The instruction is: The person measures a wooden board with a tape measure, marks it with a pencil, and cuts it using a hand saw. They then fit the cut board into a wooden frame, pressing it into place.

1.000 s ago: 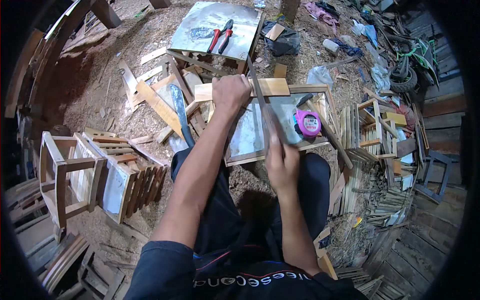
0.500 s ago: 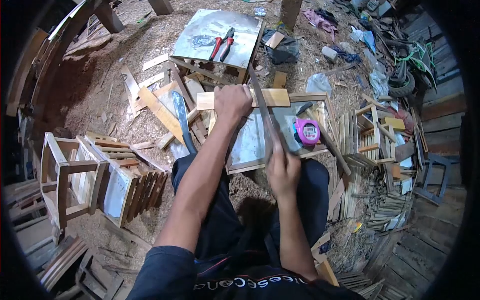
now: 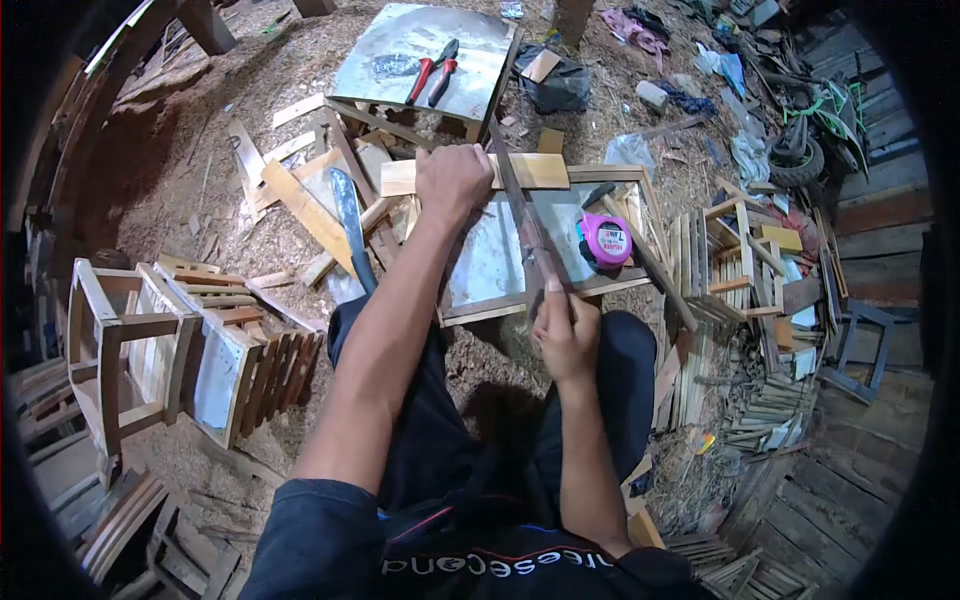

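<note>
My left hand (image 3: 455, 182) presses down on a pale wooden board (image 3: 542, 171), its fingers wrapped round the board's edge. The board lies across the top of a wooden frame with a grey sheet panel (image 3: 487, 255). In my right hand (image 3: 566, 335) is the handle of a long, dark saw (image 3: 520, 205), whose blade crosses the board just right of my left hand. The saw's teeth are too small to make out. A pink tape measure (image 3: 604, 241) rests on the panel, right of the saw.
Red-handled pliers (image 3: 433, 75) lie on a sheet-topped stool (image 3: 400, 40) ahead. A large knife (image 3: 348, 220) leans among wood offcuts (image 3: 310, 215) on the left. Wooden frames (image 3: 130, 345) stand at the left, stacked slats (image 3: 690, 260) at the right. Sawdust covers the floor.
My right hand has drawn the saw slightly back toward my body across the board. My left hand stays on the board. The whole view has shifted a little.
</note>
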### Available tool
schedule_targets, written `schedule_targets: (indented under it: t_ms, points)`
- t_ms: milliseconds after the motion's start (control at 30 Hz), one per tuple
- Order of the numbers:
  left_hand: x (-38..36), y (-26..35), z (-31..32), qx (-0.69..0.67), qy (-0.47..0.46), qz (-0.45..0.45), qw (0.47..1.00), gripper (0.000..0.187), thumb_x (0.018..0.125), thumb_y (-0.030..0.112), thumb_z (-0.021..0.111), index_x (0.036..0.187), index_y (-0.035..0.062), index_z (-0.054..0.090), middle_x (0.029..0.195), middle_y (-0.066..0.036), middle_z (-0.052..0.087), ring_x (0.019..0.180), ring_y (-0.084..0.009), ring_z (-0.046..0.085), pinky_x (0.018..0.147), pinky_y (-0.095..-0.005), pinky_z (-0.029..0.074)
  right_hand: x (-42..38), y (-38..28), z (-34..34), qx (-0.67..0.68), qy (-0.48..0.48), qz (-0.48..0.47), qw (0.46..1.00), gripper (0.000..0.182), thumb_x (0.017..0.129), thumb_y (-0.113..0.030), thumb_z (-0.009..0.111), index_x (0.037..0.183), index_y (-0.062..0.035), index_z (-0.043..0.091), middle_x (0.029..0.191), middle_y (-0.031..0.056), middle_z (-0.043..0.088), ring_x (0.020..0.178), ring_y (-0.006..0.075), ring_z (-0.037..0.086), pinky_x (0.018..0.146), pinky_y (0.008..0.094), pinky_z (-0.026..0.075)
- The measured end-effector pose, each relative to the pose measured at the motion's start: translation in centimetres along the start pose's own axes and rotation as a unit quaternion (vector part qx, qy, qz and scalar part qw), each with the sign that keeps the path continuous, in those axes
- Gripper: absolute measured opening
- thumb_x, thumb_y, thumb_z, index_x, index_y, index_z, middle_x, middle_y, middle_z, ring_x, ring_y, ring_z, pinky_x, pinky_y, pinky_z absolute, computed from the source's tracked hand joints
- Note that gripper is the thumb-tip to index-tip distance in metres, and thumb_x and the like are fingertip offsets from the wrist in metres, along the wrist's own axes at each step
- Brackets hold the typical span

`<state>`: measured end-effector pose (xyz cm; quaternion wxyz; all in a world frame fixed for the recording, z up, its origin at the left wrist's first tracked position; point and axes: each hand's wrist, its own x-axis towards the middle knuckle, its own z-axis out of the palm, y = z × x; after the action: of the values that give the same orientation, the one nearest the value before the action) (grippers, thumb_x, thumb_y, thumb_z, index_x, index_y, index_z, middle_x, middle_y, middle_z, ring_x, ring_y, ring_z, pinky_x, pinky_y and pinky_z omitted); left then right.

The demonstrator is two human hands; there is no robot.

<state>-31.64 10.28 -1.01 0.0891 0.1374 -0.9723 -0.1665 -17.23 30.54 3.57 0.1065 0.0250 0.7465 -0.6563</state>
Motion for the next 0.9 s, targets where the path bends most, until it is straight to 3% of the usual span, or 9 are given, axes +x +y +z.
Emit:
schedule_targets:
  t_ms: [133, 233, 300, 500, 600, 700, 767, 833, 900]
  points:
    - [0.0, -0.2, -0.2, 0.001, 0.006, 0.009, 1.0, 0.048, 0.098, 0.033, 0.04, 0.084, 0.004, 0.076, 0.09, -0.022, 0.072, 0.087, -0.0411, 0.069, 0.093, -0.0578, 0.042, -1.2, 0.7, 1.7, 0.123, 0.01, 0.017, 0.992, 0.052, 0.105, -0.036, 0.053, 0.062, -0.01, 0.04, 0.053, -0.0018, 0.041, 0.044, 0.0064, 0.038, 0.042, 0.0244, 0.03]
    - [0.2, -0.2, -0.2, 0.016, 0.006, 0.009, 1.0, 0.049, 0.098, 0.034, 0.039, 0.085, 0.0036, 0.076, 0.091, -0.022, 0.072, 0.087, -0.0416, 0.068, 0.093, -0.0577, 0.042, -1.5, 1.6, 2.9, -0.007, 0.04, -0.073, 0.996, 0.053, 0.105, -0.034, 0.053, 0.061, -0.0056, 0.046, 0.053, -0.002, 0.045, 0.046, 0.0065, 0.041, 0.045, 0.0262, 0.031]
    - [-0.2, -0.3, 0.0, 0.007, 0.018, 0.011, 1.0, 0.048, 0.097, 0.031, 0.041, 0.077, 0.0057, 0.076, 0.085, -0.021, 0.073, 0.082, -0.0384, 0.07, 0.092, -0.0563, 0.042, -2.0, 1.3, 2.5, -0.01, 0.035, -0.073, 0.997, 0.053, 0.105, -0.034, 0.053, 0.061, -0.0046, 0.047, 0.054, -0.0023, 0.046, 0.047, 0.0066, 0.042, 0.046, 0.0264, 0.031]
    - [-1.0, -3.4, -1.4, -0.003, 0.071, 0.014, 0.997, 0.049, 0.097, 0.034, 0.041, 0.08, 0.004, 0.076, 0.088, -0.022, 0.073, 0.084, -0.0388, 0.07, 0.093, -0.0538, 0.043, -1.7, 1.3, 3.9, -0.044, 0.017, -0.12, 0.992, 0.054, 0.104, -0.035, 0.054, 0.061, -0.0029, 0.052, 0.054, -0.0015, 0.049, 0.049, 0.0079, 0.045, 0.048, 0.0287, 0.034]
    - [-0.5, -3.9, -3.1, -0.003, -0.055, -0.057, 0.997, 0.051, 0.099, 0.037, 0.038, 0.091, 0.0021, 0.074, 0.1, -0.024, 0.072, 0.096, -0.0411, 0.068, 0.098, -0.0574, 0.041, -1.5, 1.0, 4.7, -0.048, -0.005, -0.098, 0.994, 0.053, 0.104, -0.036, 0.055, 0.061, -0.0038, 0.05, 0.054, -0.0025, 0.048, 0.049, 0.0075, 0.044, 0.048, 0.0279, 0.033]
    - [-0.7, -3.9, -3.0, 0.024, -0.015, -0.034, 0.999, 0.05, 0.096, 0.033, 0.039, 0.081, 0.0027, 0.076, 0.091, -0.022, 0.073, 0.089, -0.0417, 0.07, 0.09, -0.0595, 0.045, -2.0, 0.6, 4.0, -0.005, -0.025, -0.061, 0.998, 0.052, 0.104, -0.036, 0.055, 0.062, -0.0049, 0.05, 0.055, -0.0037, 0.047, 0.049, 0.0065, 0.043, 0.047, 0.0271, 0.033]
    - [-0.8, -3.9, -3.1, 0.01, -0.02, -0.029, 0.999, 0.048, 0.095, 0.032, 0.04, 0.079, 0.0034, 0.076, 0.088, -0.022, 0.073, 0.086, -0.0422, 0.07, 0.091, -0.0587, 0.045, -2.0, 0.0, 4.0, 0.03, -0.034, -0.036, 0.998, 0.051, 0.102, -0.036, 0.056, 0.07, 0.0044, 0.058, 0.054, 0.0029, 0.049, 0.054, 0.0105, 0.047, 0.052, 0.0338, 0.038]
    - [-0.9, -3.8, -3.2, 0.005, -0.03, -0.047, 0.998, 0.051, 0.096, 0.035, 0.039, 0.083, 0.0009, 0.075, 0.092, -0.025, 0.072, 0.09, -0.0431, 0.069, 0.097, -0.0575, 0.042, -1.4, -0.7, 4.7, 0.005, -0.026, -0.032, 0.999, 0.05, 0.101, -0.035, 0.056, 0.07, 0.0039, 0.057, 0.053, 0.005, 0.049, 0.053, 0.0115, 0.047, 0.051, 0.0349, 0.038]
    - [-0.6, -3.9, -3.4, 0.011, -0.047, -0.049, 0.998, 0.049, 0.095, 0.034, 0.04, 0.083, 0.0009, 0.075, 0.092, -0.025, 0.072, 0.09, -0.0422, 0.07, 0.095, -0.0567, 0.043, 0.9, -2.1, 5.7, -0.088, 0.011, -0.127, 0.988, 0.049, 0.101, -0.033, 0.055, 0.07, 0.004, 0.057, 0.053, 0.0096, 0.049, 0.052, 0.0139, 0.049, 0.051, 0.0367, 0.039]
